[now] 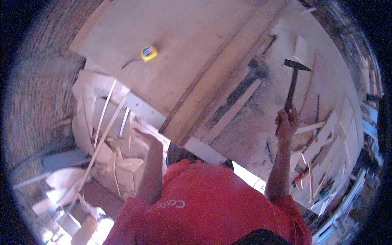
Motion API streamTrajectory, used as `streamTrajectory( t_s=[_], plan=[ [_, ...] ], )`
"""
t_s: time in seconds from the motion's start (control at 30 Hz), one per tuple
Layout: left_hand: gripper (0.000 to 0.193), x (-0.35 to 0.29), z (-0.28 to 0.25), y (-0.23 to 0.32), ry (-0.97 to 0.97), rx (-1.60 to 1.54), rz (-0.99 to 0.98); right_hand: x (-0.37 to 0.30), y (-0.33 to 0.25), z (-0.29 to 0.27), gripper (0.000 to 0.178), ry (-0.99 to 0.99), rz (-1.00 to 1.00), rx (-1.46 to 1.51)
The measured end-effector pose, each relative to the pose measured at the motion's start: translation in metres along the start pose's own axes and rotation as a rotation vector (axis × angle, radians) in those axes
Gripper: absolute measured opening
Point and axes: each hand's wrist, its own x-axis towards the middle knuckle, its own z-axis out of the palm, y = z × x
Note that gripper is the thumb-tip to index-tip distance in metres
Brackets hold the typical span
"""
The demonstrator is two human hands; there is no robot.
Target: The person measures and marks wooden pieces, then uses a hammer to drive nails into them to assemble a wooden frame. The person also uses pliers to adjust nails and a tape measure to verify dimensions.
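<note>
In my right hand [287, 121] is a hammer [292, 79] with a dark metal head, held by the lower end of its handle and raised over the right side of the workbench. My left hand [146, 138] is beside the near edge of the bench, its fingers stretched out and holding nothing. A long wooden board [208, 90] runs diagonally across the bench between my hands. Left of it, a yellow tape measure [149, 53] lies on a large flat wooden panel [179, 36].
A blue pen [269, 153] lies near my right forearm. Beyond it are wood offcuts [322, 134] and a red-handled tool [299, 178]. Wood strips and scraps [118, 159] pile up at the lower left. A brick wall [36, 98] stands on the left.
</note>
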Motion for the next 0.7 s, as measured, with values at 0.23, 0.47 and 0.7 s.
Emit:
streamTrajectory(
  t_s=[0.23,0.47,0.7],
  plan=[
    [0.103,-0.116,0.169,0.089,-0.465,0.868,1.234,0.056,-0.015,0.03,0.051,-0.019,-0.056,-0.026],
    [0.127,-0.205,0.261,0.069,-0.646,1.405,1.278,0.14,-0.005,0.078,0.054,0.097,-0.401,-0.701],
    [0.134,-0.196,0.272,0.052,-0.66,1.332,1.276,0.193,-0.03,0.139,0.056,0.065,-0.259,-0.806]
  ],
)
